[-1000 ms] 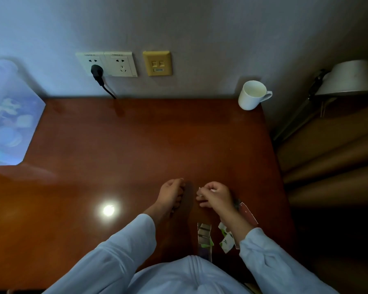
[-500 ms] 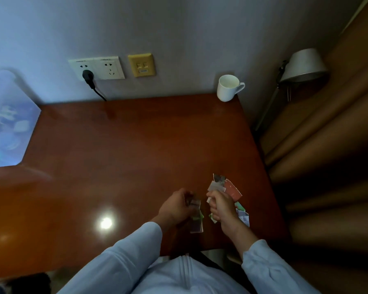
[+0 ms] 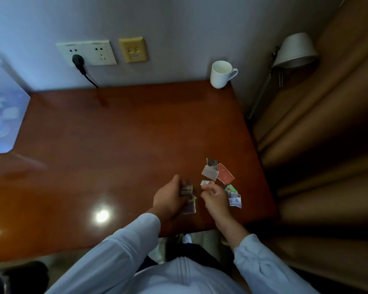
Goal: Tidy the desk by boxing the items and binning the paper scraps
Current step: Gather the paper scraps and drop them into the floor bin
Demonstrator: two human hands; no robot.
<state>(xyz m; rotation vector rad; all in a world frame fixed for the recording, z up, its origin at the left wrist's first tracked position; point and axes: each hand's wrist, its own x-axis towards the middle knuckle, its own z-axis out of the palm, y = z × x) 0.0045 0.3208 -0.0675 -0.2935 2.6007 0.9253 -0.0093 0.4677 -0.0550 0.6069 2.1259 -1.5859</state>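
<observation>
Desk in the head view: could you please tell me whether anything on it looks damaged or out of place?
Yes: torn, ragged-edged paper scraps fan out by the right hand near the right edge of the desk, and the left hand grips more. The white mug stands upright; nothing is spilled.
</observation>
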